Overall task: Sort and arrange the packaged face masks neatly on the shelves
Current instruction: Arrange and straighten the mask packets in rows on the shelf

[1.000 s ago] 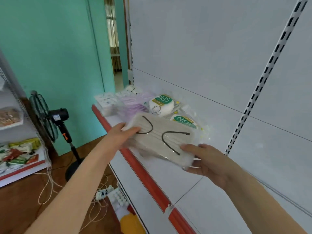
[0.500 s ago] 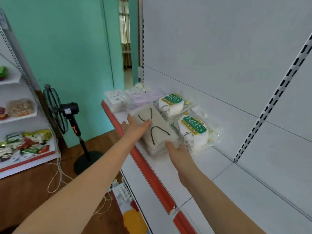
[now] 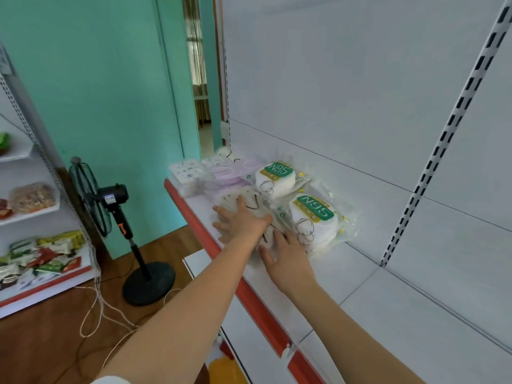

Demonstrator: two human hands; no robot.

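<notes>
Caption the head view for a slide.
Both hands, left and right, press a mask pack flat on the shelf beside two N95 packs.

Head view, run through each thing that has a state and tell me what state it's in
Beige mask pack: flat on the shelf, under both hands.
Left hand: open, pressing the pack.
Right hand: open, resting on the pack's near end.
Near N95 pack: sealed, lying flat.
Far N95 pack: sealed, lying flat.
Fan: upright; running or not, cannot tell.
</notes>
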